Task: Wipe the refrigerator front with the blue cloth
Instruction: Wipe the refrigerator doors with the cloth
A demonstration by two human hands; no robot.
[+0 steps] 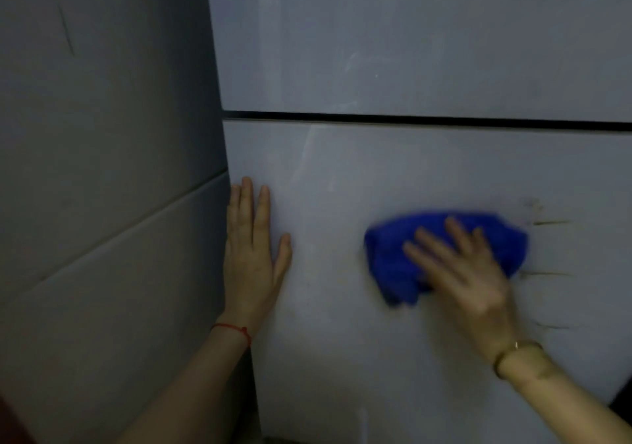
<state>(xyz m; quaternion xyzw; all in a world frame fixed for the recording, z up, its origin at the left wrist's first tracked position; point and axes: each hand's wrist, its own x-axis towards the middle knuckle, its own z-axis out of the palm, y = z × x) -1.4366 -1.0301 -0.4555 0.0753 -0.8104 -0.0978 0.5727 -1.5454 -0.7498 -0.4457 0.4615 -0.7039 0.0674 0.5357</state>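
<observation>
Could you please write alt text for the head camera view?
A right hand presses a bunched blue cloth against the lower refrigerator door. The left hand rests flat near the door's left edge, and dark scuffs show right of the cloth.

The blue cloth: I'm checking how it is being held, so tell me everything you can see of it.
The blue cloth is a vivid royal blue, soft and fuzzy-looking, like microfibre. It is bunched into a wide wad, not spread flat, and pressed against the lower door panel of the refrigerator, below the dark horizontal gap. The right hand lies flat over its middle and right part with fingers splayed. Its edges are blurred. The left hand rests flat on the panel, apart from it. Dark scuff marks sit just to its right.
</observation>
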